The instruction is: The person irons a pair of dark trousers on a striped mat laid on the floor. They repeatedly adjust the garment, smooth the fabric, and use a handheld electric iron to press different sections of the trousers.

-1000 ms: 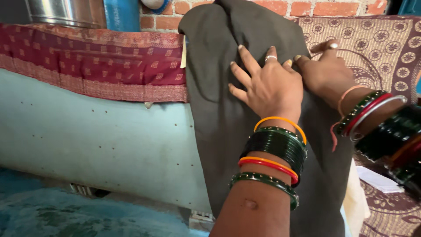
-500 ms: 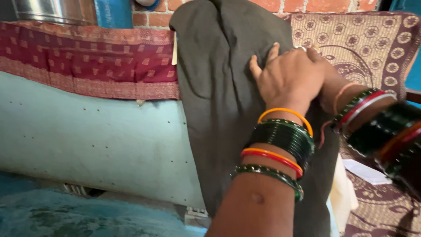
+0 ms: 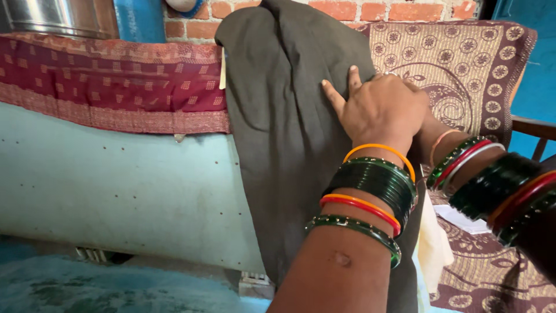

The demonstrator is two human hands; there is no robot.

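A dark grey-brown cloth (image 3: 284, 116) hangs over the edge of a raised surface and down its front. My left hand (image 3: 379, 107) rests on the cloth's right side. Two of its fingers stretch out on the fabric and the others curl at the cloth's right edge. My right hand (image 3: 427, 123) is tucked behind the left, almost wholly hidden, with only its wrist and bangles (image 3: 463, 162) showing. Both wrists wear green, red and orange bangles.
A maroon patterned cloth (image 3: 116, 75) covers the surface's left part, above a pale blue-green panel (image 3: 116, 185). A brown and beige patterned spread (image 3: 475, 64) lies to the right, with a white paper (image 3: 457, 217) on it. A brick wall, a steel vessel (image 3: 52, 14) and a blue container stand behind.
My left hand went from lying flat with spread fingers to curling at the cloth's right edge. My right hand slid under it and out of sight. The view shifted slightly to the right.
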